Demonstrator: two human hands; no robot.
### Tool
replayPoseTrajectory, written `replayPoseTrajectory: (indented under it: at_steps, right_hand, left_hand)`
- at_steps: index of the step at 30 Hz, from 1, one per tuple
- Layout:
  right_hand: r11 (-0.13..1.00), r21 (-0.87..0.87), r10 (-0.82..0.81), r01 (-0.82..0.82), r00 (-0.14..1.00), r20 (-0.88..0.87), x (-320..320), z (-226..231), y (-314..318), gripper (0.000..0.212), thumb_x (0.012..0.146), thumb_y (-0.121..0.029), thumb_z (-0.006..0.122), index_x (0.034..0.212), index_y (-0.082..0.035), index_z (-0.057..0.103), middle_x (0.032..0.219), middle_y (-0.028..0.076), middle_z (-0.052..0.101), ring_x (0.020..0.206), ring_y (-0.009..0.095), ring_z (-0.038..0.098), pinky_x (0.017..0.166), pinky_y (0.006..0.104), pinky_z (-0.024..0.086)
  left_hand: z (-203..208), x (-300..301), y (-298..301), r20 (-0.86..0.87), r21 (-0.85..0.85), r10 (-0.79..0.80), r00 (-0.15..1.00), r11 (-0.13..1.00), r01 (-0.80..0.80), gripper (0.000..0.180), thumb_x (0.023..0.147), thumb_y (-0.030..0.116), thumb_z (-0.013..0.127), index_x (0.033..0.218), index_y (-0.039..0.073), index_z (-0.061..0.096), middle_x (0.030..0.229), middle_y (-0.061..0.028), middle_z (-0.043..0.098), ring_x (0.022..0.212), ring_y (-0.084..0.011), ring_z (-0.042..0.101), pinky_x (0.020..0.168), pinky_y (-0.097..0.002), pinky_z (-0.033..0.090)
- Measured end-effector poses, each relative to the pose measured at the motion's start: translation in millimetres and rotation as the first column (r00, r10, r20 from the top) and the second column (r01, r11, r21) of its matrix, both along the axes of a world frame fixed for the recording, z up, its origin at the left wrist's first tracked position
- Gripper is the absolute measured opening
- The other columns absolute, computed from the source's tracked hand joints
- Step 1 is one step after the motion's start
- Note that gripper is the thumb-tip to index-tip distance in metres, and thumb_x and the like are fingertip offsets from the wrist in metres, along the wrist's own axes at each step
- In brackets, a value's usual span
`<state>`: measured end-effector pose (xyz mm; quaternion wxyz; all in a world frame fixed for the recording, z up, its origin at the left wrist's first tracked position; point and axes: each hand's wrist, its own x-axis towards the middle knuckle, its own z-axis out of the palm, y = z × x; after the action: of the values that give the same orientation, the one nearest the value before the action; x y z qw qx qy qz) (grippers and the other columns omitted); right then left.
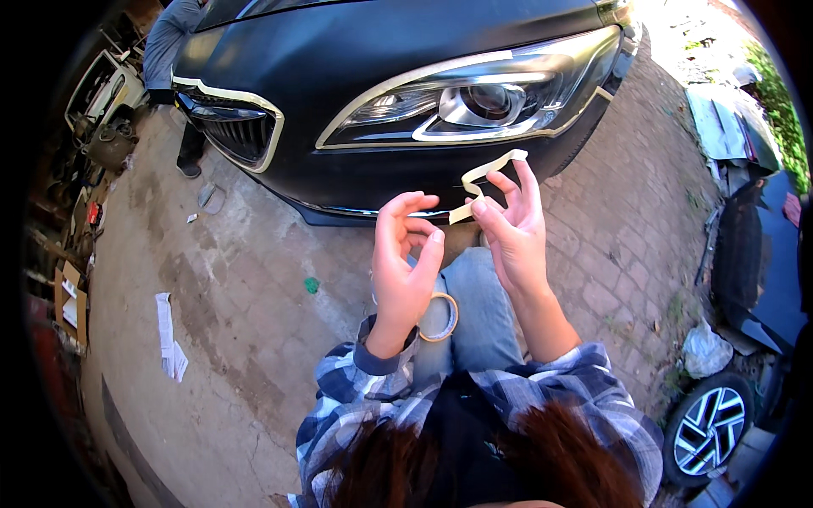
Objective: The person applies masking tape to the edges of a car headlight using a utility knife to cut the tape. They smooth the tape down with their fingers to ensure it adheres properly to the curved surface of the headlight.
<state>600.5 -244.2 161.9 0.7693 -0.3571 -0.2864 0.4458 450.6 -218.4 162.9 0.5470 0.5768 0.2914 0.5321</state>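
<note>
A crumpled, pale strip of masking tape (471,181) is in my right hand (518,241). One end clings at a raised fingertip, and the other runs down past the thumb. My left hand (403,264) is beside it, fingers curved and thumb apart, with nothing visible between them. Below the left hand, a roll of masking tape (455,317) shows in front of my jeans (480,309); whether it rests on my lap or hangs at the wrist I cannot tell. Ahead stands a dark car front (339,182), with tape edging its headlight (483,103) and grille (241,135).
Another person (169,51) stands at the far left by the car. On the right lie a wheel (710,430), a white plastic bag (707,350) and dark car panels (758,254). White paper (166,326) and a green scrap (312,285) lie on the ground at left.
</note>
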Motion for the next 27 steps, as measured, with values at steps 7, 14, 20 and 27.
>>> replayPoseTrajectory:
  at_steps: [7, 14, 20, 27]
  right_hand:
    - [0.996, 0.017, -0.091, 0.09, 0.995, 0.049, -1.2, 7.2, -2.4, 0.093, 0.087, 0.004, 0.075, 0.158, -0.003, 0.014, 0.136, 0.015, 0.044, 0.105, 0.019, 0.064, 0.093, 0.0337, 0.056]
    - [0.995, 0.023, -0.101, 0.099, 0.992, 0.083, -1.9, 10.1, -6.4, 0.092, 0.087, 0.004, 0.075, 0.158, -0.003, 0.015, 0.134, 0.015, 0.044, 0.102, 0.019, 0.065, 0.092, 0.0331, 0.056]
    - [0.996, 0.017, -0.084, 0.082, 0.992, 0.092, -1.2, 11.2, -10.1, 0.085, 0.09, 0.002, 0.073, 0.156, -0.003, 0.021, 0.134, 0.016, 0.045, 0.104, 0.02, 0.066, 0.092, 0.033, 0.056]
    - [0.98, 0.047, -0.2, 0.196, 0.919, 0.339, 42.6, 21.4, -12.5, 0.058, 0.098, -0.008, 0.066, 0.147, 0.0, 0.035, 0.136, 0.017, 0.047, 0.093, 0.019, 0.071, 0.085, 0.0304, 0.057]
  left_hand:
    - [-17.9, 8.1, 6.2, -0.018, 0.964, 0.774, 0.633, 0.182, -0.195, 0.035, 0.074, 0.011, 0.087, 0.104, 0.02, 0.07, 0.106, 0.0012, 0.056, 0.096, -0.0206, 0.051, 0.08, -0.0331, 0.041]
    - [-29.9, 15.1, 26.4, 0.126, 0.985, 0.807, 0.577, -0.03, -0.172, 0.023, 0.081, 0.014, 0.079, 0.103, 0.023, 0.078, 0.106, 0.0063, 0.051, 0.098, -0.0132, 0.044, 0.08, -0.0283, 0.039]
    - [-29.3, 15.8, 31.6, 0.206, 0.975, 0.805, 0.556, -0.118, -0.19, 0.02, 0.081, 0.016, 0.082, 0.101, 0.021, 0.079, 0.108, 0.0079, 0.052, 0.098, -0.0133, 0.043, 0.082, -0.029, 0.036]
    - [-13.3, 12.5, 49.6, 0.159, 0.983, 0.824, 0.544, -0.079, -0.167, 0.015, 0.08, 0.018, 0.083, 0.094, 0.018, 0.077, 0.109, 0.0047, 0.054, 0.101, -0.0155, 0.046, 0.08, -0.0319, 0.037]
